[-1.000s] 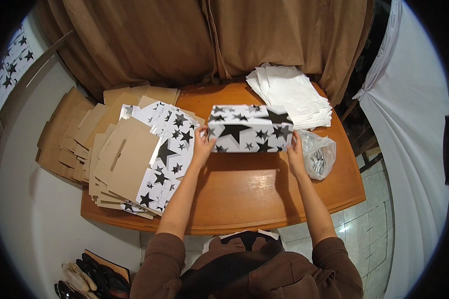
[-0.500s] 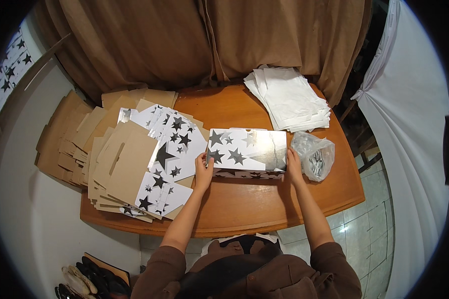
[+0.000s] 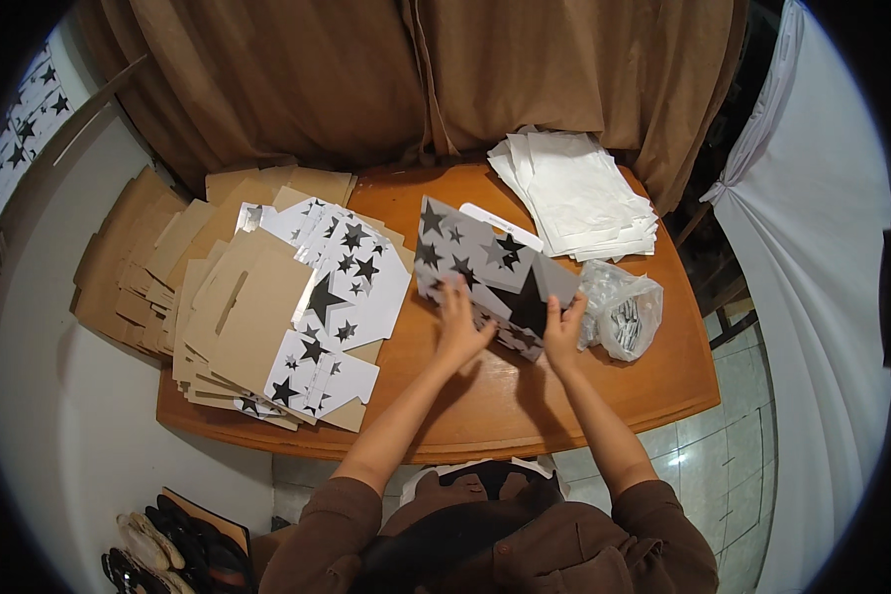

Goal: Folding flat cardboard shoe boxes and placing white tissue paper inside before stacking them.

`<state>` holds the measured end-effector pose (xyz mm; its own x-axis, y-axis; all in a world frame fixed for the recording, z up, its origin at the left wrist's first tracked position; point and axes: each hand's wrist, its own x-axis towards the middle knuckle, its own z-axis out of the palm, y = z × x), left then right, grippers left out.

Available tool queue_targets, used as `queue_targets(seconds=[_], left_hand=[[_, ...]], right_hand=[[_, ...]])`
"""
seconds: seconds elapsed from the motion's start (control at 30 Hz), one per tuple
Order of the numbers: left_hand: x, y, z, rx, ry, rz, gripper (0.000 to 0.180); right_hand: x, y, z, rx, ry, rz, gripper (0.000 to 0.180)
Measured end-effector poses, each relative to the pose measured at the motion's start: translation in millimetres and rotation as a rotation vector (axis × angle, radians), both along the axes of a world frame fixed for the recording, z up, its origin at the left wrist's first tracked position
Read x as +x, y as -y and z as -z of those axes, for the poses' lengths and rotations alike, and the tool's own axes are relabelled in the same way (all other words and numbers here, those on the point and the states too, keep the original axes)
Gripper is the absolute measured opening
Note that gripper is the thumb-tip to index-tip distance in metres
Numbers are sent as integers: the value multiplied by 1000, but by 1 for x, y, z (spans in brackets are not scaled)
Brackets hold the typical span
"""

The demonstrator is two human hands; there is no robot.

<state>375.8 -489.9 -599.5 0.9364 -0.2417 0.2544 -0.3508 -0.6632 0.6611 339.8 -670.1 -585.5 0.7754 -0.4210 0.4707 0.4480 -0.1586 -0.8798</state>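
A white cardboard box [image 3: 485, 277] with black and grey stars is tilted and turned at an angle over the middle of the table. A white handle tab with a slot shows along its far edge. My left hand [image 3: 459, 327] presses on the box's near left part, fingers lying on the starred face and thumb apart. My right hand [image 3: 562, 337] is closed round the box's right end, thumb and fingers at the corner. Whether the box's lower edge rests on the wooden table [image 3: 445, 416] is hard to see.
Flat cardboard box blanks [image 3: 257, 327], some star-printed, are piled at the left, overhanging the table. White paper sheets [image 3: 579, 198] lie at the far right. A clear plastic bag [image 3: 632, 312] with small silvery packets sits beside my right hand. Brown curtains [image 3: 297, 79] hang behind.
The box has gone from lying level to tilted and turned, showing another starred face and the handle tab. My left hand has moved right from its left end onto its face.
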Motion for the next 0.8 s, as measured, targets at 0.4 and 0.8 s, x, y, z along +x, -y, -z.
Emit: queue_targets(seconds=[0.4,0.8], left_hand=[[-28,-10,43,-415,65,0,29],[0,-108,19,-625,-146,39,45]], right_hand=[[-9,-20,-52,-434,-37,-642,42],[37,55,-46,-886,-283,-349,27]])
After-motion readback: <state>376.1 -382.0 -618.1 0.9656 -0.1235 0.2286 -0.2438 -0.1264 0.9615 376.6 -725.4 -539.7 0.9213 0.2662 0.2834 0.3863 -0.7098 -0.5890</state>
